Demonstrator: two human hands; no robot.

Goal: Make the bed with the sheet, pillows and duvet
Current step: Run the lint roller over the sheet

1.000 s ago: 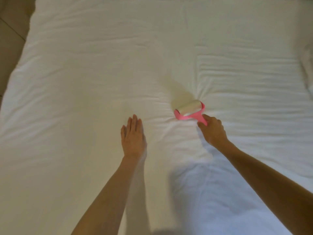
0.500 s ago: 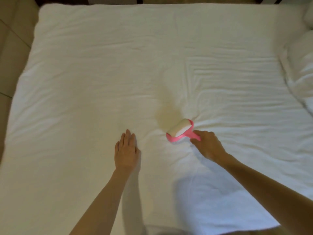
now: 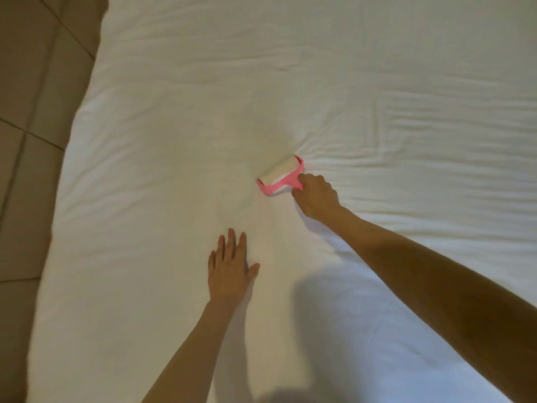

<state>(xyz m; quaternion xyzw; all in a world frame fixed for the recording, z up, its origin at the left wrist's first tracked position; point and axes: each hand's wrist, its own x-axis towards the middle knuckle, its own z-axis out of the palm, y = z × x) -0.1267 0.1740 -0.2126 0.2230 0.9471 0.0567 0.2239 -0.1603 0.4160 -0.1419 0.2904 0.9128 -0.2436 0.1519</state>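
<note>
The white wrinkled sheet [image 3: 174,112] covers the bed, its left edge beside the brown tiled floor [image 3: 29,141]. Near the bed's middle lies a pink lint roller with a white drum [image 3: 280,175], its long axis running lower-left to upper-right. The right hand [image 3: 316,196] grips its handle. The left hand [image 3: 229,271] rests flat on the sheet, its 5 fingers straight, toward the near edge.

pink plastic-framed lint roller [image 3: 280,175]: near the middle of the view, white paper drum lying flat, its axis slanting from lower left to upper right, handle leading off to the lower right | beige-brown tiled floor [image 3: 26,141]: runs down the left edge, dark grout lines crossing it
</note>
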